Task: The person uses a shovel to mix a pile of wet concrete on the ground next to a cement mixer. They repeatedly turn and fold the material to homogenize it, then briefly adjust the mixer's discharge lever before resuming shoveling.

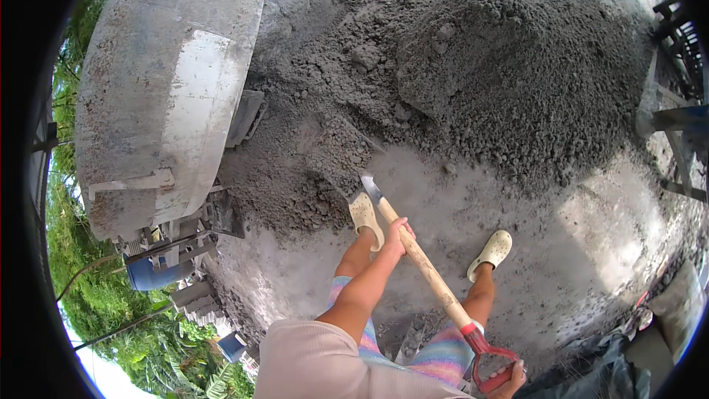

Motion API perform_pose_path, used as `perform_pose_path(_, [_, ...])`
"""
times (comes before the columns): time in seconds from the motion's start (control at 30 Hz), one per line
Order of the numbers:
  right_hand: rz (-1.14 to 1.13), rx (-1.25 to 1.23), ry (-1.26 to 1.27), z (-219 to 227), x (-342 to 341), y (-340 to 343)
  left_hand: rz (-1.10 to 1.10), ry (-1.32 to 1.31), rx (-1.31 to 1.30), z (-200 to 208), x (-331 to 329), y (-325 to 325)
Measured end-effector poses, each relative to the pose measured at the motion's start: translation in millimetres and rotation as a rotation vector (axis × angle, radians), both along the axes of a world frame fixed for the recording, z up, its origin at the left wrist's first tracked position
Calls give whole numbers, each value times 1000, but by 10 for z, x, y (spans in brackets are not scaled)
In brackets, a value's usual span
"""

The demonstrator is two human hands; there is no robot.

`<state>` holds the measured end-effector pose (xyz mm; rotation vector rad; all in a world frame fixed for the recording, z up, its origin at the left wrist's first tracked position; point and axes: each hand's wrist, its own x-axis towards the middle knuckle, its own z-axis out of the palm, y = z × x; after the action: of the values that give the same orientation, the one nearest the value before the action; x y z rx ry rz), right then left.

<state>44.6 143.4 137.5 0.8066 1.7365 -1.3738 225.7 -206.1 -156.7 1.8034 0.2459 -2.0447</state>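
Observation:
A shovel (427, 270) with a pale wooden shaft runs slantwise in front of my body. My left hand (399, 235) is wrapped round the shaft a little above the metal socket. At the lower right, my right hand (511, 380) grips the red D-shaped handle at the shovel's end. The blade is mostly hidden under grey, gravelly material (338, 149), which looks like damp concrete mix. Behind it rises a large dark-grey heap (524, 74) of the same crumbly material. Looser clumps spread from the heap toward the blade, close to my left foot.
A big worn metal drum or tub (166, 96) stands at the left. My cream clogs (490, 253) rest on the dusty grey ground (569, 251). Stacked blocks (198, 301) and a blue container (159, 273) lie at lower left, dark sheeting (598, 373) at lower right.

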Motion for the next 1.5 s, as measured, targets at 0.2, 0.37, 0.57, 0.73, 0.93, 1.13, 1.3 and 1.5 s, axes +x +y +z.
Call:
perform_pose_path(0.2, [-317, 43, -78, 466, -679, 647, -195, -123, -89, 1115, -1687, 1079])
perform_pose_path(0.37, [-291, -76, -50, 599, -1120, 940, -659, -371, -423, 1574, -2501, 1331])
perform_pose_path(0.57, [-299, -134, 121, 1013, -1556, 1390, -1113, -638, -873, 3153, -3311, 751])
perform_pose_path(0.73, [-327, -190, 326, 1530, -1826, 1746, -990, -503, -1000, 3692, -3511, 723])
perform_pose_path(0.93, [-381, -334, 768, 2569, -2174, 2320, -837, 401, -827, 4379, -4046, 1049])
perform_pose_path(1.13, [-311, -535, 1424, 4029, -2584, 2456, -675, 1075, -943, 6150, -4577, 1142])
perform_pose_path(1.3, [14, -355, 1816, 3850, -3256, 1027, -333, 1593, -1047, 6961, -4957, 695])
perform_pose_path(1.5, [333, 201, 2576, 3643, -3902, -1457, -375, 1373, -1041, 6613, -5028, -150])
